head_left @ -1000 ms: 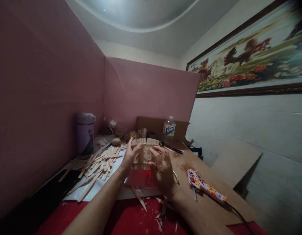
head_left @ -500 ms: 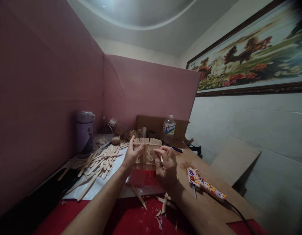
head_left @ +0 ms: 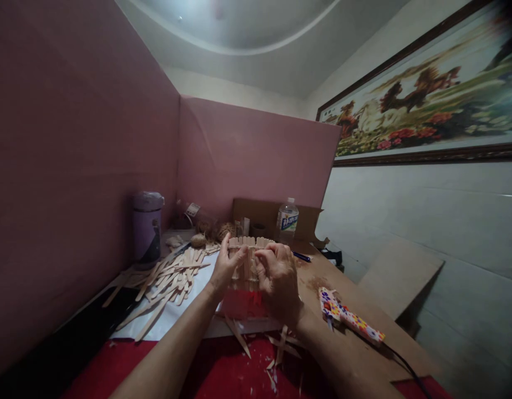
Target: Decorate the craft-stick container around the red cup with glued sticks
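Upright in front of me stands a panel of wooden craft sticks (head_left: 244,271) with rounded tops and a pale band along its upper part. My left hand (head_left: 226,267) grips its left edge, thumb across the front and fingers behind. Against the panel's right half, my right hand (head_left: 277,280) has its thumb and forefinger pinched together at the surface. Whatever lies between those fingertips is hidden, and the hand covers much of that side. Below the sticks is a translucent red piece (head_left: 239,305); whether it is joined to the panel I cannot tell.
Loose craft sticks (head_left: 183,274) are heaped on white sheeting at left, near a purple flask (head_left: 147,230). A bottle (head_left: 288,221) and twine ball (head_left: 226,230) stand behind. At right lie a pen (head_left: 301,256) and a flower-patterned glue gun (head_left: 349,318) with its cord. Stick scraps (head_left: 283,346) litter the red cloth.
My right hand has shifted slightly left and turned over the panel, covering the leaf-like shape that showed on its front. My left hand keeps its grip. The view has tilted slightly.
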